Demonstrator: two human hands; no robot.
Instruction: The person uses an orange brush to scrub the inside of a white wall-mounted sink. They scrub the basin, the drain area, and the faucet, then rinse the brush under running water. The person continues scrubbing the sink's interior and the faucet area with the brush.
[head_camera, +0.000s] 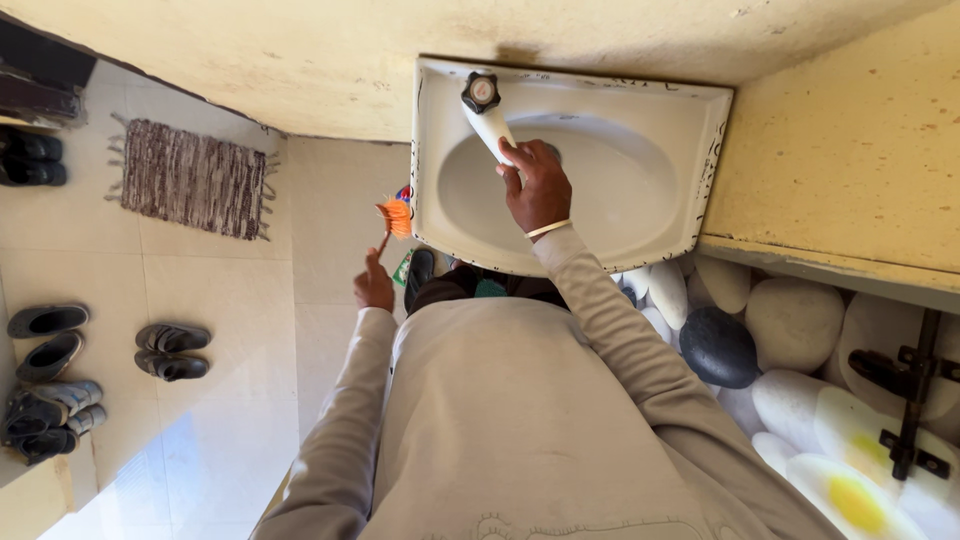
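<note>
At centre frame, the right hand (538, 188) rests open on the tap (487, 113) over the sink (700, 150), while the left hand (374, 286) clenches an orange brush (396, 216), best kept bristles-up.

An orange-bristled brush (394, 216) with a thin handle stands bristles-up at nine o'clock of a white oval washbasin (640, 215). A white tap (488, 120) with a dark knob sits at the basin's eleven o'clock.
</note>
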